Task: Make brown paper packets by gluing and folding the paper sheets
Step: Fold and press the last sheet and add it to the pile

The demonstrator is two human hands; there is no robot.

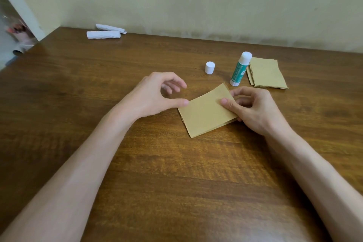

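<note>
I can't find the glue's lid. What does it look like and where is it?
On the wooden table, find the stack of brown paper at the far right. A green glue stick stands just left of it, and the cap stands alone left of that. It is short, round and all white.

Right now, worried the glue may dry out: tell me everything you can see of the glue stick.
The glue stick stands upright on the wooden table, beyond the right hand, untouched by either hand. Plastic-looking tube: teal label, white at both ends. A white cap stands apart to its left, so it seems uncapped. Brown sheets lie close on its right; contact unclear.
</note>
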